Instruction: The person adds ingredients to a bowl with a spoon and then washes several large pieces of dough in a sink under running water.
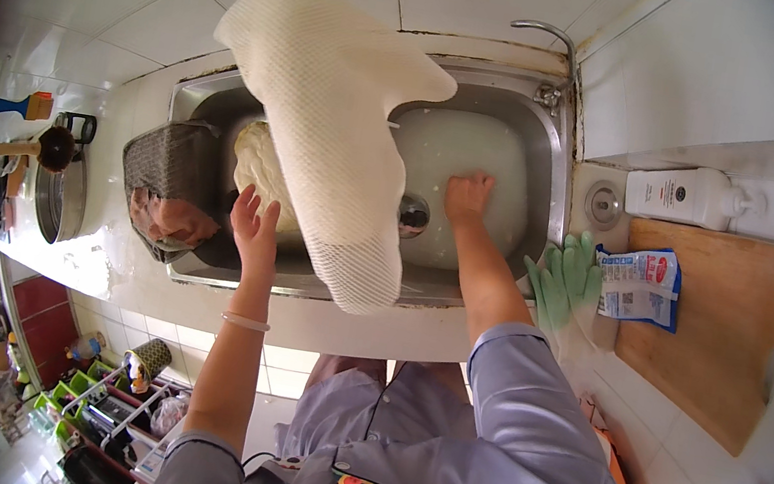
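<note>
My right hand (469, 196) is in the cloudy water (456, 139) of the right basin, its fingers curled; whether they hold something below the surface is hidden. Over the left basin my left hand (257, 225) hovers with its fingers apart, close to a pale, wet, lumpy mass (259, 161) that I cannot name exactly. A large cream mesh sheet (340, 151) drapes across the divider of the steel double sink (563, 163), covering part of both basins. A round steel piece (412, 216) shows beside the sheet. At the left rim stands a dark mesh basket (173, 155) with a reddish-brown bag or contents.
A curved faucet (550, 29) rises behind the right basin. Green rubber gloves (567, 278), a blue-and-white packet (642, 286) on a wooden board (717, 317), and a white pump bottle (679, 196) lie to the right. A round brush (56, 149) and a steel sieve (59, 205) are at left.
</note>
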The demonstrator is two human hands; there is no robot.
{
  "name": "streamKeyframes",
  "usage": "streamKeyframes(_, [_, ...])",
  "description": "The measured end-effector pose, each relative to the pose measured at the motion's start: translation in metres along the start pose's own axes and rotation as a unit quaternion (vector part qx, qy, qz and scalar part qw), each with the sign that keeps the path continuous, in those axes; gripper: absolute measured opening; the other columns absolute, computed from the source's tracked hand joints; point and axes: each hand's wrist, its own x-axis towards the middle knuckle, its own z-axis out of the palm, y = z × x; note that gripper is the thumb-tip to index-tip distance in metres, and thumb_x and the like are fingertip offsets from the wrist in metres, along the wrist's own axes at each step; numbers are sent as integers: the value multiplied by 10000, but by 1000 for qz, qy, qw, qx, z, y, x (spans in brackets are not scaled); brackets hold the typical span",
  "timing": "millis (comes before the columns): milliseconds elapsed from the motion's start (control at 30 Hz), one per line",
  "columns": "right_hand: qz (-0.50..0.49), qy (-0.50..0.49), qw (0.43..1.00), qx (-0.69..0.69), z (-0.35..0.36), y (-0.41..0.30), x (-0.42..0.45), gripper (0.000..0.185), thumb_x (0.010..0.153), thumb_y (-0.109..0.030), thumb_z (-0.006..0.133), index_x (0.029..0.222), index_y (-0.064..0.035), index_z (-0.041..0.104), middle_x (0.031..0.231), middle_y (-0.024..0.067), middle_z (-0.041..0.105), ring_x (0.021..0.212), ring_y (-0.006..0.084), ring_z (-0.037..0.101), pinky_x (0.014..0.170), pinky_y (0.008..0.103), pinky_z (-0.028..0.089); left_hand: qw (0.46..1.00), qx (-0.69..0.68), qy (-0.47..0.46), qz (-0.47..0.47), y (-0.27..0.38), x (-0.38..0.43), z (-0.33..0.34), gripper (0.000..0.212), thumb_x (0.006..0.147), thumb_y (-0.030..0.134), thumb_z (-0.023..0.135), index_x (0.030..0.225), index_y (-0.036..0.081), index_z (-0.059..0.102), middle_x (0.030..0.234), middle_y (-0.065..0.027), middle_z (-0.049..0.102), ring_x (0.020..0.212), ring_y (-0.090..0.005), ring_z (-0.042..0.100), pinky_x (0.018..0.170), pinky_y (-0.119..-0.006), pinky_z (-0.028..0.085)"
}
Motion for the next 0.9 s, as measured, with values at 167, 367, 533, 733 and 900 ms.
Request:
streamKeyframes(167, [13,13,995,100,-22,18,-14,205,727,-223,670,879,-86,679,777,84,664,986,269,530,845,439,324,973,-208,-75,-67,15,-9,42,432,862,178,605,1224,6,445,1167,-100,497,1062,-232,512,903,-356,429])
streamKeyframes(367, [190,-79,821,533,-25,40,-35,235,697,-243,715,879,-97,682,843,71,668,898,227,583,807,403,410,993,-26,-112,-27,39,-37,93,401,840,212,619,1164,-3,518,1117,-155,569,997,-287,544,883,-364,428])
streamKeyframes(533, [306,-127,628,704,-27,40,-67,219,691,-204,704,843,-50,675,823,75,660,739,224,612,678,340,454,947,300,-113,32,71,-68,132,339,799,200,632,1074,2,606,1080,-219,593,1024,-328,535,921,-412,373])
streamKeyframes(733, [129,-91,733,661,-42,55,-113,181,670,-165,687,811,-53,669,784,117,614,787,254,575,731,356,439,949,232,-135,165,77,-61,149,342,784,153,645,1080,-10,594,1099,-214,582,1042,-355,525,901,-440,395])
streamKeyframes(900, [36,187,880,436,-61,51,-160,189,671,-139,691,756,0,598,1000,211,535,915,366,519,794,427,445,940,230,-195,159,71,-31,158,331,809,152,629,1099,1,576,1073,-184,583,1014,-319,538,884,-412,416])
